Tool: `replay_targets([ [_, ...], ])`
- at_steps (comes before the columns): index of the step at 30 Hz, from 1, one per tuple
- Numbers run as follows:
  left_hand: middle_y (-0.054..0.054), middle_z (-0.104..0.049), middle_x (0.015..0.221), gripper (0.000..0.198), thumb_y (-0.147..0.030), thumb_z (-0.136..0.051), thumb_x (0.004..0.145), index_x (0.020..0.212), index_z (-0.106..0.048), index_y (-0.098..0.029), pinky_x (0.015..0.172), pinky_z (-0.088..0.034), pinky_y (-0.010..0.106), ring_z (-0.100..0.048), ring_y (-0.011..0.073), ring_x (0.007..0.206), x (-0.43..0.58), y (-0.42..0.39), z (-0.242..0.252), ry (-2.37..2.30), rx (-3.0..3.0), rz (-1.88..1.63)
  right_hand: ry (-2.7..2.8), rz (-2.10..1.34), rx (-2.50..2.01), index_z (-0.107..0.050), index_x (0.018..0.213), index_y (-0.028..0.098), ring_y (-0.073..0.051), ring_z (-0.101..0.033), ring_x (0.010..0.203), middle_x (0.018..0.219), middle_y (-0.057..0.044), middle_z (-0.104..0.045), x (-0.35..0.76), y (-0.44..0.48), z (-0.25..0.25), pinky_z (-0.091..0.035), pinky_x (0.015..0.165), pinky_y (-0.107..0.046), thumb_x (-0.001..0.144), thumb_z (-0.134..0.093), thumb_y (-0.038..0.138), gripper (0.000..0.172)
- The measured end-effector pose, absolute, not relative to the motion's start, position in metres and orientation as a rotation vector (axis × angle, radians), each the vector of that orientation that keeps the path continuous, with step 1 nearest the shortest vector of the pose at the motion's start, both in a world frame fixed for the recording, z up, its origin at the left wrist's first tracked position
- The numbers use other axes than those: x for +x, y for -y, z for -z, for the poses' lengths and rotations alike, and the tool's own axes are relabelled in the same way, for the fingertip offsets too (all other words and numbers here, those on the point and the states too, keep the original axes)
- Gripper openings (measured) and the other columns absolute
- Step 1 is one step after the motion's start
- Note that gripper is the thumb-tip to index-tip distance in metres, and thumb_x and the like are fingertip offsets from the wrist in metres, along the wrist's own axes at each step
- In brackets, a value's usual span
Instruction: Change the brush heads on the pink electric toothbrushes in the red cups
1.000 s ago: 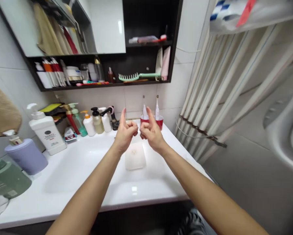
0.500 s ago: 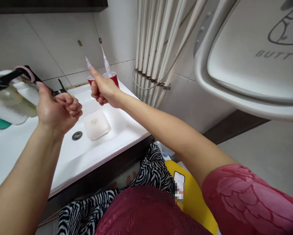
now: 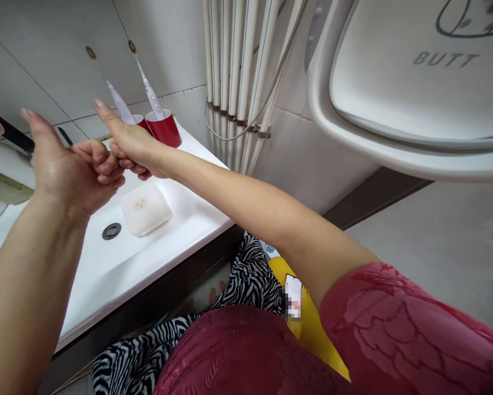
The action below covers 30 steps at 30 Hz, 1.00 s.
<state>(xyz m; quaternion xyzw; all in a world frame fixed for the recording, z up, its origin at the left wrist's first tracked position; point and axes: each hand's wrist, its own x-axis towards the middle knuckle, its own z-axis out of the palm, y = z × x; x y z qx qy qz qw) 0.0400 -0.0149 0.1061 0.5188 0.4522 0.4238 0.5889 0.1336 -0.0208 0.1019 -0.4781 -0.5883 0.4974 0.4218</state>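
Note:
Over the white sink (image 3: 197, 206) I hold both hands with thumbs raised and the other fingers curled in. My left hand (image 3: 67, 164) is a loose fist, and nothing shows in it. My right hand (image 3: 135, 145) is likewise closed around nothing visible, its curled fingers against or very near those of the left; I cannot tell which. Below them a whitish square soap box (image 3: 146, 211) lies in the basin beside the drain (image 3: 112, 231). Just behind my right hand stand a red cup (image 3: 166, 130) with a toothbrush (image 3: 151, 93) and a second, partly hidden red cup (image 3: 141, 122) with another toothbrush (image 3: 120, 104).
Bottles (image 3: 7, 175) stand along the sink's left side. Several vertical white pipes (image 3: 238, 66) run up the wall. A white seat (image 3: 394, 93) marked BUTT hangs at the upper right. Below lies a phone (image 3: 293, 291) on something yellow (image 3: 318, 334).
My right hand has come down and left toward the left hand, and the two sets of fingers now meet or overlap. The whole view has shifted slightly.

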Motion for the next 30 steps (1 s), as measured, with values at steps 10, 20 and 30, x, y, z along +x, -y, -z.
replay_targets([
  [10,-0.004,-0.027,0.026,0.056,-0.065,-0.01,0.06,0.038,-0.027,-0.017,0.03,-0.012,0.017,-0.022,0.0041,0.024,0.034,-0.003,-0.086,-0.971,1.111,-0.967,1.299,-1.359,-1.261,-0.021,0.039,0.019,-0.003,-0.019,0.021,0.024,0.009,-0.02,0.12,-0.001,-0.08,-0.022,0.026,-0.017,0.065,-0.006,0.062,0.052],
  [20,-0.002,-0.046,0.04,0.027,-0.04,-0.043,0.062,0.052,-0.044,-0.014,0.037,-0.027,0.019,-0.039,0.0063,0.034,-0.013,-0.006,-0.002,-1.383,1.329,-0.633,1.347,-1.104,-1.503,-0.041,0.05,0.014,-0.004,-0.038,0.031,0.044,0.002,-0.045,0.148,-0.026,-0.045,-0.028,0.031,-0.017,0.072,-0.029,0.046,0.041],
  [30,0.011,-0.046,0.102,0.038,-0.035,-0.039,0.067,0.097,-0.04,-0.011,0.05,-0.039,0.021,-0.048,0.0163,0.08,-0.031,-0.028,0.022,-1.864,1.387,-0.286,1.346,-0.994,-1.614,-0.048,0.054,0.013,-0.003,-0.042,0.036,0.049,0.002,-0.048,0.186,-0.013,-0.032,-0.029,0.034,-0.014,0.071,-0.038,0.043,0.036],
])
